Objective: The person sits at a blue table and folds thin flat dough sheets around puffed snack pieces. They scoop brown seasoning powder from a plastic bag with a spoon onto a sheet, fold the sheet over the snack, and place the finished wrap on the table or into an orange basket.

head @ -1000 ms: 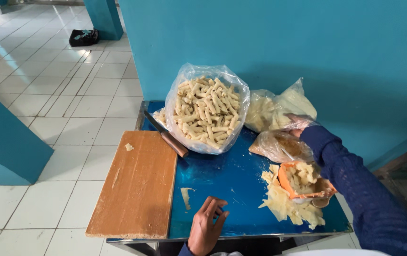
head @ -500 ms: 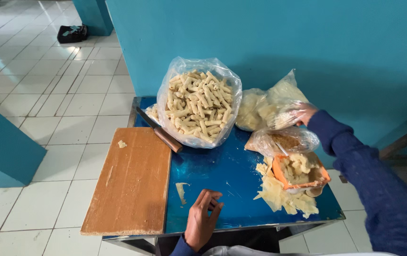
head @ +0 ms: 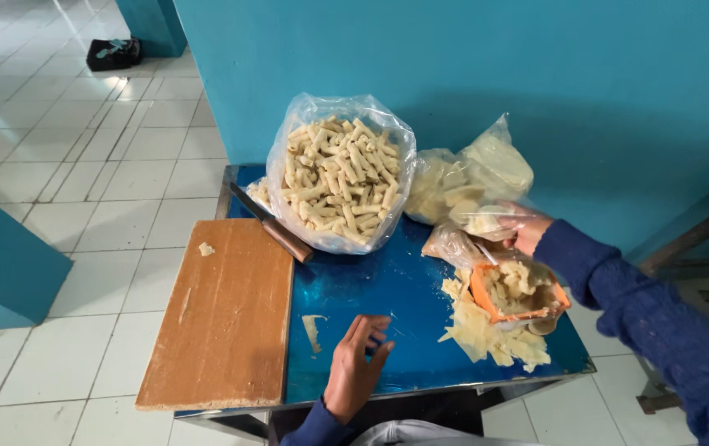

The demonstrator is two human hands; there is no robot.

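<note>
My left hand (head: 356, 369) rests on the blue table (head: 379, 289) near its front edge, fingers loosely curled and holding nothing; a pale scrap (head: 313, 330) lies just to its left. My right hand (head: 526, 228), in a dark blue sleeve, grips a small clear plastic bag (head: 480, 216) with pale pieces in it at the table's right side. Just below it stands an orange bowl (head: 518, 296) lined with plastic and filled with pale pieces, with a heap of pale shavings (head: 487, 334) in front.
A big open plastic bag of short pale sticks (head: 340, 175) stands at the back of the table. More filled bags (head: 474, 173) lean on the blue wall. A wooden cutting board (head: 222, 310) covers the left side, a knife (head: 272, 225) behind it. White tiled floor lies left.
My right hand has drawn back from the bags by the wall with a small bag in its grip. My left hand stays at the front edge.
</note>
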